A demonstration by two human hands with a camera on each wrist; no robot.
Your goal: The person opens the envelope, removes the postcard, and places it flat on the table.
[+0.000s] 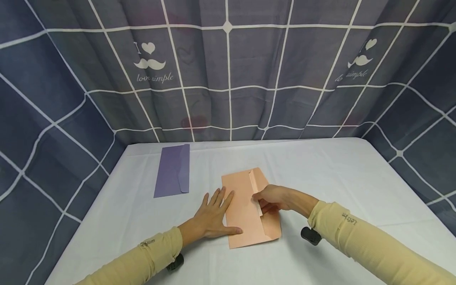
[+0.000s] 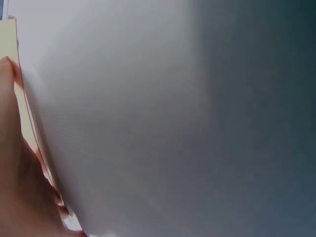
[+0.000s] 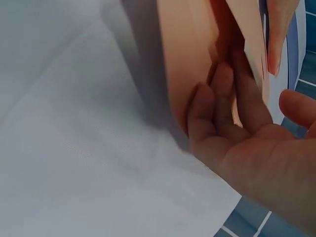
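A peach envelope (image 1: 242,213) lies on the white tabletop with its flap unfolded to the right. My left hand (image 1: 213,217) rests spread over its left edge, the thumb extended across the lower left. On the opposite side, my right hand (image 1: 273,198) has its fingers tucked into the gaping opening, with the thumb over the front panel at the lip. From the right wrist view, the fingers (image 3: 224,81) reach between the front panel (image 3: 249,42) and the flap side. In the left wrist view, only a strip of envelope (image 2: 25,106) shows beside that hand.
A purple envelope (image 1: 171,172) lies at the back left of the table (image 1: 320,170). Dark blue curtains (image 1: 249,71) with white grid lines surround the back and sides. Black wrist-worn devices (image 1: 310,236) show under both sleeves.
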